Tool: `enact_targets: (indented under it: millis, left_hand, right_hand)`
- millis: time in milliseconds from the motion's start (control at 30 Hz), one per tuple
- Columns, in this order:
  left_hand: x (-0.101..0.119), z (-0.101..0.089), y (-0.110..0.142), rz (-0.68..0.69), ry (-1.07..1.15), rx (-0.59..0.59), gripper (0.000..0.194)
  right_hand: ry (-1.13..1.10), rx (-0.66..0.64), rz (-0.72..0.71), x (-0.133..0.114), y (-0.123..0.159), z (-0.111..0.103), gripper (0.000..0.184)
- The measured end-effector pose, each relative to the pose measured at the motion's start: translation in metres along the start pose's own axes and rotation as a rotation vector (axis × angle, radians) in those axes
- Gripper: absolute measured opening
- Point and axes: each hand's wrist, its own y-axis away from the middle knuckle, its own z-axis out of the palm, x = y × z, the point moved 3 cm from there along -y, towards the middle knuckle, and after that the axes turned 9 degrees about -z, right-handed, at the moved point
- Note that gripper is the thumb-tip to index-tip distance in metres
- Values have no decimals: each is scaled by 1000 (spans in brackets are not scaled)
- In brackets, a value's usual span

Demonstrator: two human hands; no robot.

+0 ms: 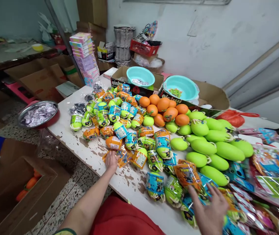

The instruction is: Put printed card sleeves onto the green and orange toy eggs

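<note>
My left hand (112, 161) is at the table's near edge, its fingers bent onto a flat orange printed packet (124, 158); the fingertips are partly hidden. My right hand (210, 209) is at the lower right, thumb and fingers spread, with nothing in its grip. Just beyond its thumb lies an orange printed packet (188, 174) on top of other wrapped pieces. Between both hands, many green and orange egg-shaped pieces in printed wrappers cover the table, such as a blue-wrapped one (155, 186). Unwrapped green ovals (204, 147) and orange balls (163, 104) are heaped behind.
Two turquoise basins (181, 87) stand in cardboard boxes at the back. A metal bowl (38, 114) of small silvery packets is beyond the table's left edge. Stacked pink boxes (85, 58) rise at the far corner. An open carton (29, 195) with orange balls sits lower left.
</note>
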Motion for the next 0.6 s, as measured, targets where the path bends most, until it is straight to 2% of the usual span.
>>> enact_targets:
  millis: [100,200,300,400,500,600]
  left_hand:
    - [2,-5,-8,10,0,-30,18]
    - [2,-12,-15,16,15,-77,19]
    - [-1,-27,-8,48,39,-142,18]
    - [2,-50,16,149,97,-195,19]
    - [13,-77,47,281,173,-207,22]
    - [24,-103,63,380,352,-182,18]
  right_hand:
    - [6,-44,-198,-38,26,32,70]
    - [-145,-208,-179,-63,50,68,52]
    - [-411,-463,-6,-84,68,104,39]
    - [-655,-693,310,-106,80,136,44]
    - [-875,-755,567,-127,81,163,50]
    - [-1047,-744,601,-142,73,177,37]
